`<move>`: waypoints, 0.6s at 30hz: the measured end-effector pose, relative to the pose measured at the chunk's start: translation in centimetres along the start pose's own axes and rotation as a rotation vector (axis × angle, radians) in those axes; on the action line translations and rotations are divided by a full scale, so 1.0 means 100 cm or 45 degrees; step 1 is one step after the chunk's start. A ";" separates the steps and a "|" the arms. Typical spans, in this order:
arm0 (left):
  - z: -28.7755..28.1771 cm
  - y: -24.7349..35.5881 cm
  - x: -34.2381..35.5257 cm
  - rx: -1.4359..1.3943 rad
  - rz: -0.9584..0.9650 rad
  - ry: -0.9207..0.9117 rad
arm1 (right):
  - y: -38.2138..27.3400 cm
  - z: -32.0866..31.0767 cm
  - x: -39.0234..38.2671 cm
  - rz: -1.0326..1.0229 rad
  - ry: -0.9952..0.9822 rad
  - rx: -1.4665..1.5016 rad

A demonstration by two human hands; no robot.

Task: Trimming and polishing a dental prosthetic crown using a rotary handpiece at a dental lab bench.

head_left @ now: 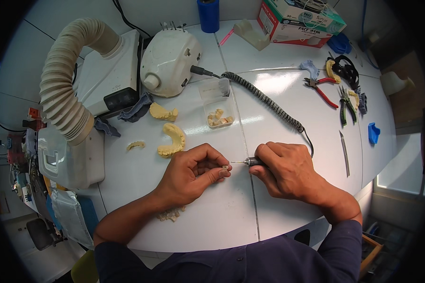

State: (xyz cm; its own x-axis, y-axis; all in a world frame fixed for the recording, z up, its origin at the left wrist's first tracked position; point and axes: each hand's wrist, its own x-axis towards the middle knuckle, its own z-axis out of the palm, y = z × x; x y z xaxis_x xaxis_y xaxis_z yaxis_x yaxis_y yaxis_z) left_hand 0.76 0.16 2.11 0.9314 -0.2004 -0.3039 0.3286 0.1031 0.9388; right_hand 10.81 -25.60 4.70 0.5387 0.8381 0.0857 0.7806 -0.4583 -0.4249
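My left hand (193, 172) pinches a small pale tooth-shaped piece (225, 168) between thumb and fingers. My right hand (285, 170) grips a dark rotary handpiece (254, 161). Its thin metal bur points left at the piece, and I cannot tell whether the tip touches it. A coiled black cord (267, 98) runs from near my right hand to a white control unit (171, 61). Beyond my left hand lie a horseshoe-shaped yellow plaster dental model (177, 139), a second plaster model (163, 112) and a small curved yellowish piece (136, 145).
An open clear box (219, 120) holds several small tooth-coloured pieces. A ribbed hose (61, 70) arches at the left. Red-handled pliers (325, 92), green-and-black pliers (347, 106), a slim knife (345, 153) and a blue piece (373, 133) lie right. Cardboard boxes (293, 33) stand behind. Translucent scraps (170, 215) lie near my left forearm.
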 end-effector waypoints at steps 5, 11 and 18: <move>-0.001 -0.001 0.000 0.039 0.071 -0.015 | 0.000 -0.002 0.001 -0.006 -0.011 -0.014; -0.001 -0.004 0.000 -0.007 0.091 0.030 | 0.001 -0.003 0.000 -0.015 -0.034 -0.017; -0.002 -0.001 -0.001 -0.030 0.022 0.030 | 0.000 -0.002 0.001 -0.018 -0.047 -0.036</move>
State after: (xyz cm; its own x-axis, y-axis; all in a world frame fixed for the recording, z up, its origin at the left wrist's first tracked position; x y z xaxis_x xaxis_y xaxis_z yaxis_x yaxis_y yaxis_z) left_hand 0.70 0.37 2.03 0.9403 -0.1757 -0.2914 0.3155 0.1292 0.9401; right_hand 10.91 -25.62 4.91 0.5155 0.8549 0.0578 0.7971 -0.4537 -0.3985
